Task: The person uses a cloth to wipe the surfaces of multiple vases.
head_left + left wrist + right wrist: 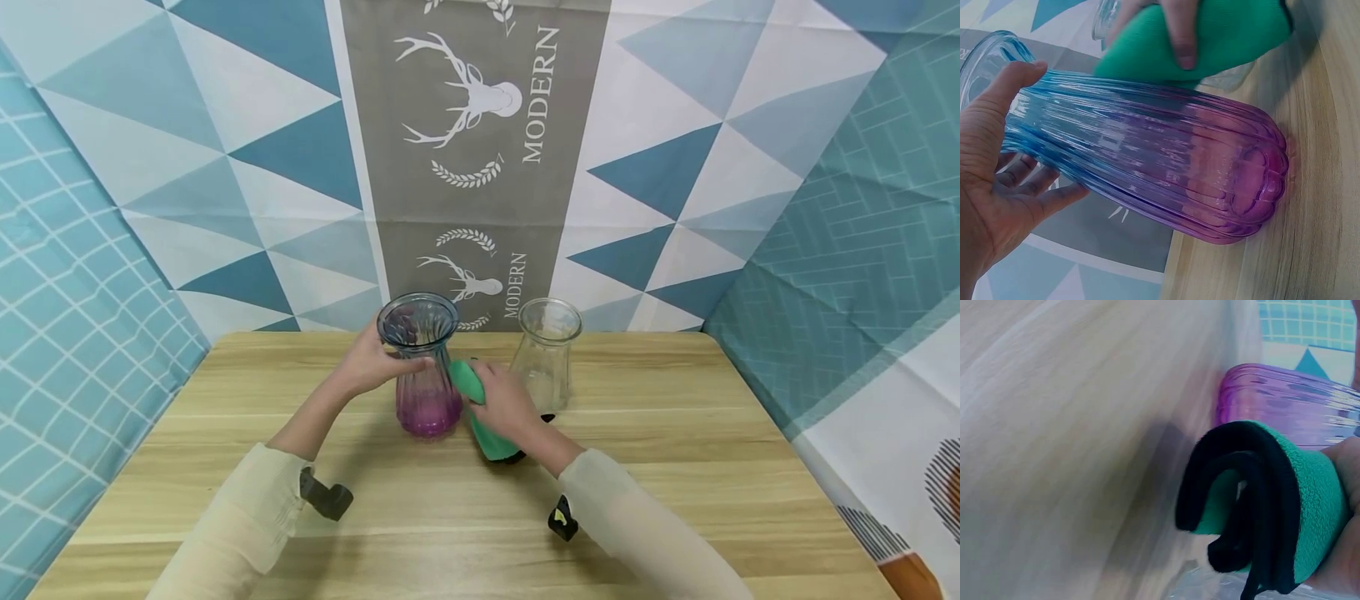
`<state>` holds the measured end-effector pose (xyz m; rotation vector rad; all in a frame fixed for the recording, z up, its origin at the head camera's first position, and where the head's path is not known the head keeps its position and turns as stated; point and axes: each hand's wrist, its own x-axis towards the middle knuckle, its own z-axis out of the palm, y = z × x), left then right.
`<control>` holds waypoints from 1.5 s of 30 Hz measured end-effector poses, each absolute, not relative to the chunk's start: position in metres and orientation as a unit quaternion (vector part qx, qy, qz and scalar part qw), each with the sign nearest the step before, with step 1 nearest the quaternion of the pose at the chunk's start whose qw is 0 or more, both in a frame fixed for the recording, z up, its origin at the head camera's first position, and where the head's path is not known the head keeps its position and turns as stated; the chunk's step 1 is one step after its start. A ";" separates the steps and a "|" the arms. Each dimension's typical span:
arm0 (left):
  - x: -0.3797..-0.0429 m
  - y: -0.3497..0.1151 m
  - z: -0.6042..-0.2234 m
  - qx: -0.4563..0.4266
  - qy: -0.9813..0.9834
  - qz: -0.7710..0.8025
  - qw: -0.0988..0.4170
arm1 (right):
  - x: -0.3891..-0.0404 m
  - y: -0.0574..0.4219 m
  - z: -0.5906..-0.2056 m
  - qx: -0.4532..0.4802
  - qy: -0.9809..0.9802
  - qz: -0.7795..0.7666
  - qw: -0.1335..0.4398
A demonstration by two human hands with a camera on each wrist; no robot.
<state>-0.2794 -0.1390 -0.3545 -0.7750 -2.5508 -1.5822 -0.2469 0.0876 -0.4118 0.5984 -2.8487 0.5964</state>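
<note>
A ribbed glass vase (429,379), blue at the neck and purple at the base, stands upright on the wooden table. My left hand (378,362) grips its neck, thumb on the near side and fingers around the far side in the left wrist view. Folded over in my right hand (504,402) is a green cloth (1210,40) with a black edge. The cloth lies against the vase's right side in the left wrist view. Its rolled black-edged end (1254,506) faces the right wrist camera.
A clear glass vase (551,350) stands just behind my right hand, toward the table's back edge. Patterned fabric (480,183) hangs right behind the wooden table (420,533), with blue tiled fabric (82,275) at the left side.
</note>
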 end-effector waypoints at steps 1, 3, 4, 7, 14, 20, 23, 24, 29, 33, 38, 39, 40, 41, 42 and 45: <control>-0.279 -0.139 -0.354 -0.252 -0.822 -0.511 0.022 | -0.247 0.088 -0.414 0.200 -0.958 0.190 0.074; -0.279 -0.139 -0.352 -0.255 -0.821 -0.511 0.024 | -0.246 0.089 -0.418 0.197 -0.964 0.170 0.046; -0.276 -0.139 -0.349 -0.257 -0.822 -0.508 0.025 | -0.246 0.090 -0.421 0.197 -0.966 0.162 0.034; -0.267 -0.135 -0.338 -0.260 -0.821 -0.508 0.024 | -0.244 0.091 -0.425 0.199 -0.969 0.147 0.004; -0.257 -0.130 -0.326 -0.259 -0.823 -0.506 0.014 | -0.248 0.098 -0.423 0.190 -0.957 0.218 0.011; -0.262 -0.129 -0.328 -0.274 -0.813 -0.513 0.021 | -0.259 0.095 -0.402 0.165 -0.925 0.335 0.073; -0.262 -0.129 -0.327 -0.276 -0.810 -0.517 0.025 | -0.261 0.088 -0.389 0.147 -0.912 0.373 0.083; -0.261 -0.129 -0.327 -0.275 -0.810 -0.518 0.026 | -0.262 0.086 -0.386 0.145 -0.911 0.377 0.085; -0.259 -0.130 -0.329 -0.270 -0.811 -0.519 0.022 | -0.262 0.075 -0.380 0.146 -0.913 0.375 0.074; -0.264 -0.132 -0.335 -0.268 -0.810 -0.521 0.025 | -0.263 0.073 -0.383 0.154 -0.916 0.366 0.059; -0.276 -0.138 -0.351 -0.259 -0.810 -0.526 0.029 | -0.263 0.081 -0.391 0.181 -0.933 0.311 0.025; -0.277 -0.139 -0.352 -0.256 -0.811 -0.525 0.028 | -0.262 0.082 -0.392 0.182 -0.936 0.300 0.016; -0.277 -0.139 -0.354 -0.252 -0.813 -0.524 0.027 | -0.262 0.084 -0.394 0.181 -0.940 0.288 0.008; -0.277 -0.139 -0.355 -0.248 -0.813 -0.526 0.024 | -0.260 0.085 -0.394 0.179 -0.943 0.280 0.001; -0.277 -0.139 -0.355 -0.244 -0.813 -0.529 0.021 | -0.259 0.086 -0.395 0.175 -0.945 0.275 -0.006; -0.275 -0.139 -0.357 -0.228 -0.812 -0.537 0.015 | -0.257 0.089 -0.396 0.165 -0.948 0.270 -0.013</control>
